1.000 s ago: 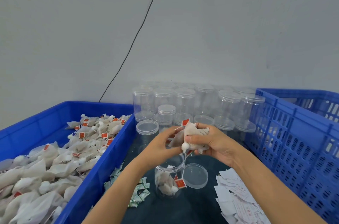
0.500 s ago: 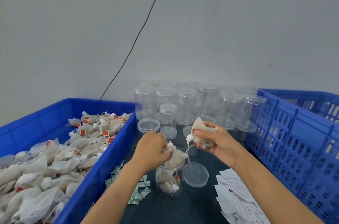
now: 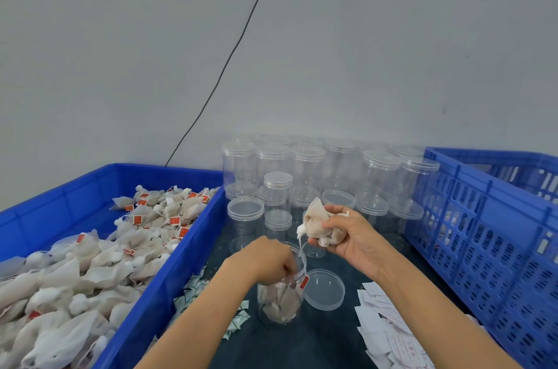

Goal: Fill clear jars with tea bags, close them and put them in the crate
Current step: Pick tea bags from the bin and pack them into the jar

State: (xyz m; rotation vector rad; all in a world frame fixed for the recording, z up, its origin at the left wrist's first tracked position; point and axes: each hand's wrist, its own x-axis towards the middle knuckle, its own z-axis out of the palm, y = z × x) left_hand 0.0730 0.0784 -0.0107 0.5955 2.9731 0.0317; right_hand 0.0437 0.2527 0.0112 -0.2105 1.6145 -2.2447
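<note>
- While your left hand (image 3: pixel 267 260) reached into the mouth of the open jar (image 3: pixel 280 293), fingers curled down among the tea bags there, whether they gripped one could not be told.
- Your right hand (image 3: pixel 341 232), above and right of the jar, clutched a bunch of tea bags (image 3: pixel 320 222); its red tag (image 3: pixel 304 281) dangled at the jar's rim, so you did well to tuck the string inside.
- The lid (image 3: pixel 324 288) lay just right of the jar, and the crate (image 3: pixel 483 232) stood farther right.

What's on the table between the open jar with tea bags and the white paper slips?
The head view shows a loose clear lid lying flat on the dark table between the open jar and the white paper slips.
</note>
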